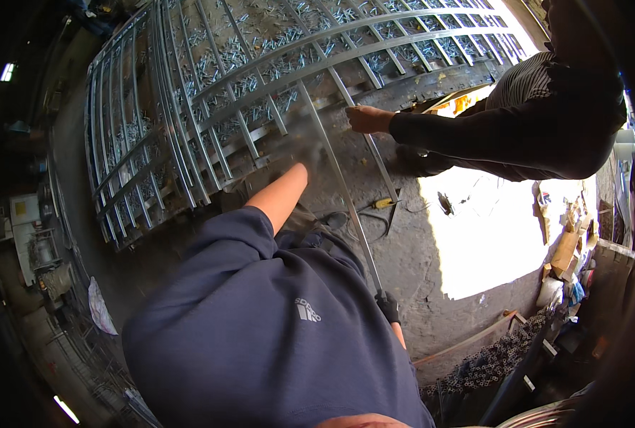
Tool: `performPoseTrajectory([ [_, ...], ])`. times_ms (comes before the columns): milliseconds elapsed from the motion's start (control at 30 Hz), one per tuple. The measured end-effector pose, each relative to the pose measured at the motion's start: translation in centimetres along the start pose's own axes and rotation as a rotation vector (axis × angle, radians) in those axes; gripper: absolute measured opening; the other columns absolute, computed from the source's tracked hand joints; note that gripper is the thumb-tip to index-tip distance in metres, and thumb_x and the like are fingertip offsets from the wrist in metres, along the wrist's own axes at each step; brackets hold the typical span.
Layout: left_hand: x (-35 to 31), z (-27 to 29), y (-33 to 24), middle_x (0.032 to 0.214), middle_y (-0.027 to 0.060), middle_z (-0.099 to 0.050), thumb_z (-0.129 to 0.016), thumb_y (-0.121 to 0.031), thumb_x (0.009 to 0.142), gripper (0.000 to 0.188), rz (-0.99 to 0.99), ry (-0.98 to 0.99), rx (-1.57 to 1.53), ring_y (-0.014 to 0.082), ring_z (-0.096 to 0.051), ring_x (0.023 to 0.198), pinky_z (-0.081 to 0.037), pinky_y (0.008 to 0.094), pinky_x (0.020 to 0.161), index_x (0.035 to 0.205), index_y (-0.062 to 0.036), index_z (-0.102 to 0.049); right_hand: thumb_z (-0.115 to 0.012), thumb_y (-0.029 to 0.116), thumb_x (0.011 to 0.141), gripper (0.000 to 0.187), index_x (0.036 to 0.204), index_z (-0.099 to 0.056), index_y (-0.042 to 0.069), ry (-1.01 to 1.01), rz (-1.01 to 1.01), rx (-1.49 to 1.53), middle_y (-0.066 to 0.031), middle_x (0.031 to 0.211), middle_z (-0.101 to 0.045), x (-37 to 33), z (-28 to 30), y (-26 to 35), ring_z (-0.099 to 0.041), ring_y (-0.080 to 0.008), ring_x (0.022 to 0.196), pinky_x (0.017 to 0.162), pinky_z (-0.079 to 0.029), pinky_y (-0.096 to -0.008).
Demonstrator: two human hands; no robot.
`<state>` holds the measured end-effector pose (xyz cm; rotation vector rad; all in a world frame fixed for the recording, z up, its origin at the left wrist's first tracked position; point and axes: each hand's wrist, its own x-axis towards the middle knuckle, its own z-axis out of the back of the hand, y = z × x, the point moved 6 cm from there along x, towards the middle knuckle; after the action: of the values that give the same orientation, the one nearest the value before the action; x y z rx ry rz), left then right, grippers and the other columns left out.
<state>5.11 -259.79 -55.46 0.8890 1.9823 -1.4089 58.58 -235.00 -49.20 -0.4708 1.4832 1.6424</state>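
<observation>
My right hand [387, 307], in a dark glove, is closed around the lower end of a long, thin metal bar [347, 196]. The bar slants up and away from it to the edge of a large metal grate [289, 84]. Near the bar's upper part, my left hand [305, 151] is smeared by motion, so its fingers cannot be made out. A co-worker's bare hand [367, 119] on the right is at a second metal bar [379, 162], which also runs down from the grate.
Many small shiny metal pieces [221, 57] lie scattered under the grate on the work table. The co-worker [524, 121] stands at the right. A yellow-handled tool [384, 203] and a cable lie on the floor. Cardboard [566, 250] and stacked metal tubes [485, 364] sit at the lower right.
</observation>
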Motion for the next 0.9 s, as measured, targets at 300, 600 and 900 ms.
performPoseTrajectory([
  [300, -11.8, 19.8, 2.0, 0.088, 0.003, -0.063, -0.052, -0.034, 0.1, 0.024, -0.155, -0.092, 0.46, 0.0103, -0.057, 0.066, -0.044, 0.0245, 0.058, 0.111, -0.0133, -0.056, -0.057, 0.045, 0.095, 0.041, 0.088, -0.064, 0.006, 0.097, -0.194, 0.062, 0.0011, 0.055, -0.05, 7.6, -1.3, -4.2, -0.044, -0.0085, 0.044, 0.042, -0.033, -0.0271],
  [600, -21.9, 36.9, 8.7, 0.109, 0.0114, -0.065, -0.061, -0.04, 0.087, 0.038, 0.263, -0.362, 0.426, 0.0263, -0.064, 0.092, -0.051, 0.04, 0.077, 0.115, -0.0144, -0.058, -0.057, 0.021, 0.096, 0.018, 0.095, -0.06, 0.004, 0.161, -0.217, -0.201, -0.0003, 0.065, -0.053, 7.1, -1.1, -2.9, -0.045, -0.0102, 0.048, 0.044, -0.036, -0.0281],
  [900, -20.7, 36.7, 7.6, 0.112, 0.0152, -0.063, -0.067, -0.048, 0.076, 0.053, -0.112, 0.277, 1.644, 0.035, -0.058, 0.106, -0.045, 0.0449, 0.09, 0.113, -0.0117, -0.063, -0.062, 0.022, 0.095, 0.019, 0.098, -0.063, 0.004, 0.072, -0.17, 0.274, -0.0015, 0.073, -0.059, 10.8, 1.0, -5.0, -0.047, -0.0079, 0.051, 0.046, -0.037, -0.0261],
])
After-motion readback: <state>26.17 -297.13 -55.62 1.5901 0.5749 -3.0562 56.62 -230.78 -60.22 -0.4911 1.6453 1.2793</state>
